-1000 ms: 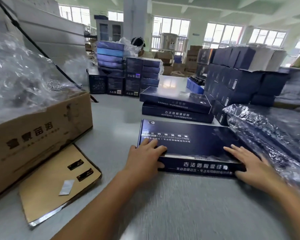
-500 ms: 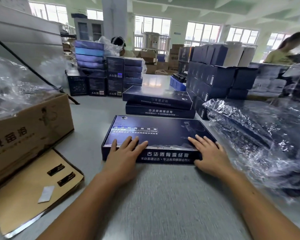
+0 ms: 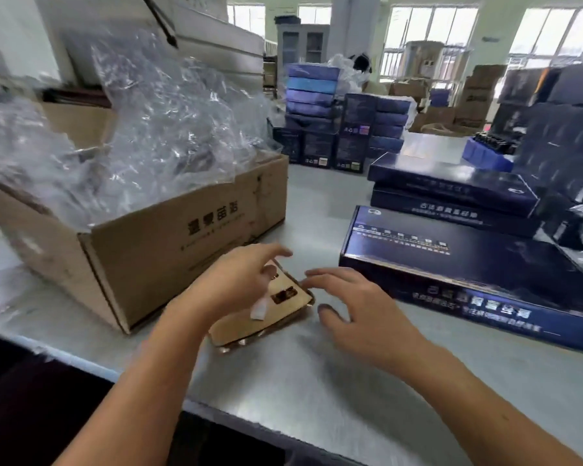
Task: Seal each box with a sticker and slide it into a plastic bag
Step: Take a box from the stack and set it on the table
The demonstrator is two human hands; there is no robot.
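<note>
Grey worktable point(image 3: 317, 381): left hand point(image 3: 239, 280) and right hand point(image 3: 360, 307), fingers spread, over tan card sticker sheet point(image 3: 249, 327); hasty peeling risks creasing.

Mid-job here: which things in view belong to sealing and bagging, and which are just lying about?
Job: sticker sheet, with left hand and right hand at it; near blue box; two stacked flat boxes behind it; clear plastic in the carton, probably bags.
Lying about: the carton itself; far box stacks; blue tray; cabinet.
</note>
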